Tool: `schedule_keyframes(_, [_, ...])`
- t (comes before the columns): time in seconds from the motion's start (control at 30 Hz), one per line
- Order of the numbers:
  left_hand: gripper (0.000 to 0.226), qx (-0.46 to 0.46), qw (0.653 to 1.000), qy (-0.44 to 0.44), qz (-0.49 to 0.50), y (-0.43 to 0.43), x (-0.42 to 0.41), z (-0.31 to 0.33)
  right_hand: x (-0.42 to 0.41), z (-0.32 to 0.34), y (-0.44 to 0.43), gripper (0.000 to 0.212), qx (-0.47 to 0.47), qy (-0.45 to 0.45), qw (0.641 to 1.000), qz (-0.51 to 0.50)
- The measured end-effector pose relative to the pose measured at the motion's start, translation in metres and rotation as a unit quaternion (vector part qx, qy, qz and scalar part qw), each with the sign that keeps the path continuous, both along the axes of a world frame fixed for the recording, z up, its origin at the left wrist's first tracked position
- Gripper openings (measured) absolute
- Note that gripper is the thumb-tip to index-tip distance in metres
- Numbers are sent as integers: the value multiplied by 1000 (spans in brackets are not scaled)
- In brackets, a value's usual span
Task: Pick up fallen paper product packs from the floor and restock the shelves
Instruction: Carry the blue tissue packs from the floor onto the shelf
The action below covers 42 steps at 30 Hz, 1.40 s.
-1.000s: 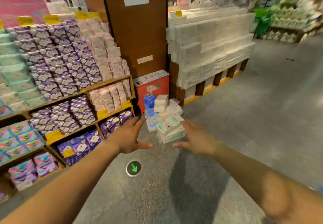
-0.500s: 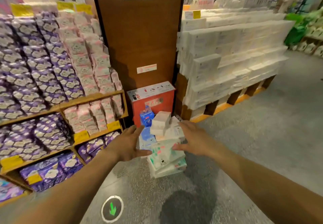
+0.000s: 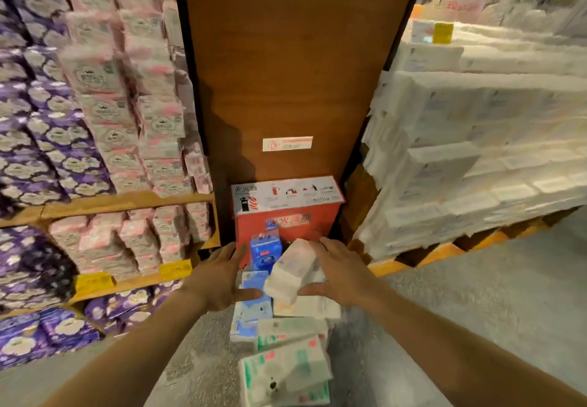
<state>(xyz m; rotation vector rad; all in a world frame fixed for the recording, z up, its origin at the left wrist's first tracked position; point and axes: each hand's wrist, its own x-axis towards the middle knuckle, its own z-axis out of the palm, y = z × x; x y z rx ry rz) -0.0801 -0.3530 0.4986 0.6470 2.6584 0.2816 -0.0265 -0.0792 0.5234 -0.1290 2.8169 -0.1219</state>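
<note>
Head view, centre frame: right grip (image 3: pixel 340 274) clasps the tilted white pack (image 3: pixel 290 274); left grip (image 3: pixel 219 279), spread open, should steady its underside before lifting.

Both bare arms reach far forward, hands low and close together.
The left hand (image 3: pixel 219 276) is spread, fingers straight, thumb pointing right. The right hand (image 3: pixel 341 274), just right of it, grips the end of a pack (image 3: pixel 290 274), fingers above and thumb below.
</note>
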Motion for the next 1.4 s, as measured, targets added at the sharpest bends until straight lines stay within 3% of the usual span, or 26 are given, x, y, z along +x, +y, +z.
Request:
schedule_keyframes(0.13, [147,-15,999,-9,45,40,-58,-50,-91,-53,33,110,-11,-4,998,54])
schedule_keyframes(0.27, [132,-38,995,-27,87,81,-121,-135,-186,-156,63,110,-21,11,993,118])
schedule_keyframes(0.47, [116,-47,989,-14,141,120,-232,-328,-307,-368,100,113,-25,36,984,172])
schedule_keyframes(0.63, [118,-33,984,-13,172,140,-300,-503,-384,-525,108,112,-50,23,986,159])
schedule_keyframes(0.87, [123,23,976,0,218,149,-357,-669,-452,-671,85,113,-58,13,990,128])
schedule_keyframes(1.0, [126,60,973,41,220,144,-381,-719,-470,-716,78,118,-80,11,990,117])
schedule_keyframes(1.1, [112,84,965,74,237,139,-382,-728,-469,-726,77,110,-127,9,987,100])
schedule_keyframes(1.27, [95,145,950,101,259,136,-368,-692,-458,-705,79,89,-179,31,981,69])
schedule_keyframes(1.4, [97,206,926,155,275,123,-345,-619,-443,-634,78,84,-228,71,968,78])
